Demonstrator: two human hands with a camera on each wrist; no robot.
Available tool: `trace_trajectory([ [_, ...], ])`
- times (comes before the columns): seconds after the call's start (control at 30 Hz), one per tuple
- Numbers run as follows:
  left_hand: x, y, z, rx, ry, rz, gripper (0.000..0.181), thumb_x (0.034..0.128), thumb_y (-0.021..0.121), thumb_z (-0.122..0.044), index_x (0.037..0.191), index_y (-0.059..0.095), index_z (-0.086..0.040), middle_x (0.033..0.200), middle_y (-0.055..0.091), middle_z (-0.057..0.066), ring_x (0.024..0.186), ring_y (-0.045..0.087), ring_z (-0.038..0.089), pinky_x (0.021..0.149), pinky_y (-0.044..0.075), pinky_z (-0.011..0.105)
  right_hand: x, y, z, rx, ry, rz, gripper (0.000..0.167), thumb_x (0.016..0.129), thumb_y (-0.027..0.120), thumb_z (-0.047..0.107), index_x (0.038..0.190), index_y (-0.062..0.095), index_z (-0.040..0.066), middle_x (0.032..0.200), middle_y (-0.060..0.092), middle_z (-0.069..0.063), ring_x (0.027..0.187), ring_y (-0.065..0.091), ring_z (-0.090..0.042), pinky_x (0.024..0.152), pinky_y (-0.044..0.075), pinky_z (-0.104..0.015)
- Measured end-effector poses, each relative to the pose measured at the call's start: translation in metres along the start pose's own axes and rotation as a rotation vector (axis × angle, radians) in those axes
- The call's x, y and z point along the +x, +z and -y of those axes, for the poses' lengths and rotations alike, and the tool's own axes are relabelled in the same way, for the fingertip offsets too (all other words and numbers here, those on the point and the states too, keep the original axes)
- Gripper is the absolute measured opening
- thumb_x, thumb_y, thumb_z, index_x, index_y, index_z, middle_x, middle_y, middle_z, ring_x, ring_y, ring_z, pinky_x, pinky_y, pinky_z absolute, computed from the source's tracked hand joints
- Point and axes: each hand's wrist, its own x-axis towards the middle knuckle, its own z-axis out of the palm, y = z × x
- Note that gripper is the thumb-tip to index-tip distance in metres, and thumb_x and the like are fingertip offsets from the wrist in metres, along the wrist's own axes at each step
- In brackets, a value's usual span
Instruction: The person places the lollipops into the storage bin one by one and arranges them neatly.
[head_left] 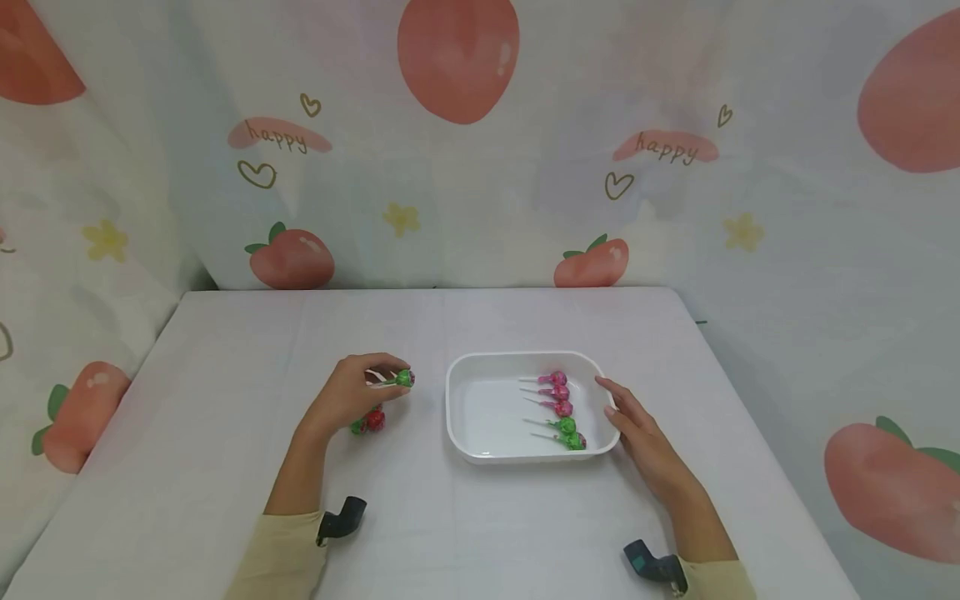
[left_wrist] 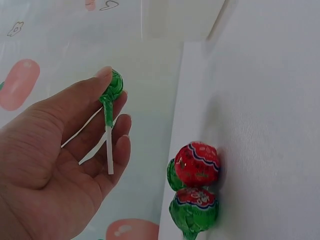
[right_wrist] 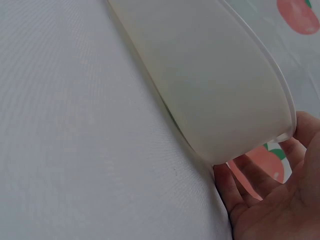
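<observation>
My left hand (head_left: 351, 395) pinches a green-wrapped lollipop (head_left: 405, 378) by its head between thumb and forefinger; in the left wrist view its white stick (left_wrist: 110, 150) points down across the palm. Below that hand, a red lollipop (left_wrist: 197, 164) and green ones (left_wrist: 194, 210) lie bunched on the table. A white tray (head_left: 465, 454) holds a column of pink lollipops (head_left: 562, 408) and green lollipops (head_left: 574, 441) at its right side, sticks to the left. My right hand (head_left: 651, 446) holds the tray's right end, thumb at the rim and fingers against the outer wall (right_wrist: 225, 100).
The white-covered table (head_left: 225, 367) reaches back to a patterned curtain (head_left: 480, 183). A dark curved piece (head_left: 343, 518) sits at the left sleeve, and another (head_left: 651, 563) at the right sleeve.
</observation>
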Motion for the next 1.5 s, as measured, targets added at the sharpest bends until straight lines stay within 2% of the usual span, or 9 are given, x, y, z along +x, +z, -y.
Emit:
trace_trajectory([
  [0.17, 0.005, 0.008, -0.008, -0.009, 0.016, 0.009, 0.026, 0.0881, 0.085, -0.019, 0.113, 0.078, -0.018, 0.102, 0.072, -0.008, 0.099, 0.065, 0.017, 0.090, 0.054, 0.041, 0.000, 0.000, 0.001, 0.002, -0.005, 0.009, 0.053, 0.111, 0.045, 0.040, 0.162, 0.033, 0.030, 0.172, 0.011, -0.004, 0.156, 0.004, -0.037, 0.117, 0.015, -0.064],
  [0.43, 0.014, 0.020, -0.017, -0.053, 0.107, 0.037, 0.025, 0.0879, 0.085, -0.018, 0.112, 0.078, -0.018, 0.101, 0.072, -0.009, 0.097, 0.065, 0.014, 0.089, 0.054, 0.038, 0.000, 0.000, 0.005, 0.005, 0.005, 0.002, 0.053, 0.112, 0.045, 0.037, 0.163, 0.032, 0.028, 0.172, 0.011, -0.004, 0.156, 0.001, -0.037, 0.117, 0.015, -0.064],
  [0.7, 0.021, 0.034, -0.029, -0.085, 0.103, 0.070, 0.026, 0.0895, 0.083, -0.016, 0.114, 0.077, -0.018, 0.103, 0.072, -0.010, 0.098, 0.064, 0.015, 0.090, 0.053, 0.038, 0.001, 0.000, 0.000, 0.008, 0.002, 0.005, 0.051, 0.112, 0.045, 0.034, 0.162, 0.034, 0.029, 0.172, 0.011, -0.003, 0.156, 0.002, -0.036, 0.117, 0.016, -0.065],
  [1.03, 0.033, 0.053, -0.045, -0.095, 0.173, 0.127, 0.030, 0.0871, 0.085, -0.013, 0.116, 0.077, -0.011, 0.104, 0.073, -0.008, 0.096, 0.065, 0.014, 0.090, 0.054, 0.035, 0.000, -0.001, 0.002, 0.003, 0.013, 0.004, 0.051, 0.112, 0.044, 0.037, 0.162, 0.033, 0.030, 0.172, 0.011, -0.004, 0.156, 0.002, -0.036, 0.117, 0.016, -0.063],
  [1.2, 0.038, 0.064, -0.053, -0.104, 0.179, 0.152, 0.029, 0.0870, 0.086, -0.012, 0.114, 0.078, -0.014, 0.103, 0.073, -0.008, 0.095, 0.066, 0.014, 0.090, 0.054, 0.033, 0.000, 0.000, 0.002, 0.001, 0.014, -0.002, 0.052, 0.112, 0.045, 0.039, 0.161, 0.034, 0.031, 0.172, 0.012, -0.004, 0.156, 0.004, -0.036, 0.117, 0.017, -0.063],
  [1.5, 0.049, 0.087, -0.061, -0.101, 0.198, 0.163, 0.028, 0.0872, 0.085, -0.011, 0.114, 0.077, -0.013, 0.104, 0.073, -0.007, 0.096, 0.067, 0.012, 0.091, 0.054, 0.028, -0.001, 0.001, 0.003, 0.008, 0.011, 0.005, 0.051, 0.112, 0.044, 0.034, 0.162, 0.032, 0.030, 0.172, 0.011, -0.004, 0.156, 0.006, -0.035, 0.117, 0.017, -0.062],
])
